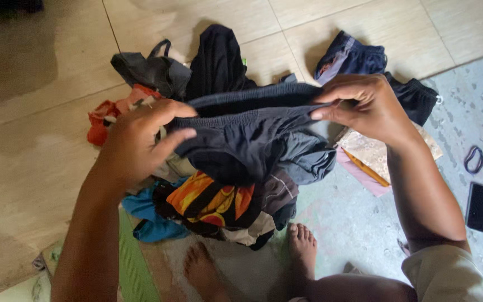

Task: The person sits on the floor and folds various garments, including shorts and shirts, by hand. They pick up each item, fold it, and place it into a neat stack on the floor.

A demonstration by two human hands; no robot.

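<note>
Stretching a dark navy cloth undergarment (247, 131) between them, your left hand (135, 142) and right hand (364, 109) sit well apart, each pinched shut on one end of its waistband. It hangs above a heap of mixed clothes (213, 204) on the tiled floor (34, 168). A flat black phone (478, 206), probably face down, lies on the mat beside your right forearm.

We see a tile floor (40, 168) with a pile of clothes (219, 201) on it. A gray mat (476, 100) lies there too, with a black phone (478, 206) and a hair band (474, 159) on it.
</note>
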